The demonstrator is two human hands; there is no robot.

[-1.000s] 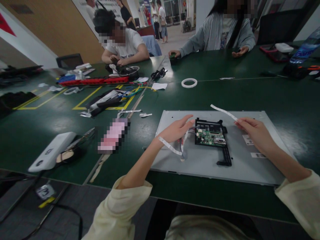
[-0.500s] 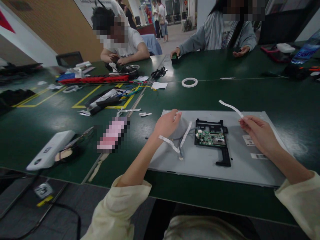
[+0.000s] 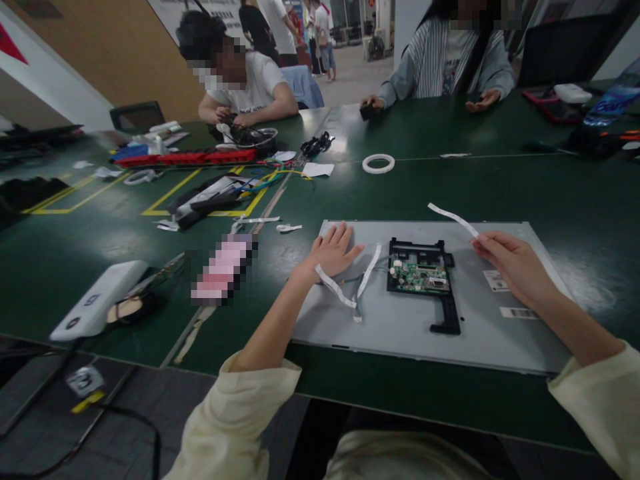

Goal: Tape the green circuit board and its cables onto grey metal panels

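A grey metal panel (image 3: 410, 327) lies on the green table in front of me, with a black bracket and a small green circuit board (image 3: 421, 275) fixed near its middle. My left hand (image 3: 331, 252) lies flat and open on the panel's left part, fingers spread. Just right of it, white tape strips (image 3: 350, 290) cross over thin wires running to the board. My right hand (image 3: 510, 265) hovers over the panel's right side and pinches one end of a white tape strip (image 3: 453, 217) that sticks up to the left.
A tape roll (image 3: 379, 163) lies further back. Left of the panel are a pink blurred object (image 3: 221, 269), a white device (image 3: 97, 303), paper scraps, cables and a red strip (image 3: 185, 159). Two people sit across the table. Bottles and cases stand at the far right.
My left hand left the spot beside the circuit board, moved left and flattened on the panel. My right hand kept hold of the tape strip and stayed about where it was.
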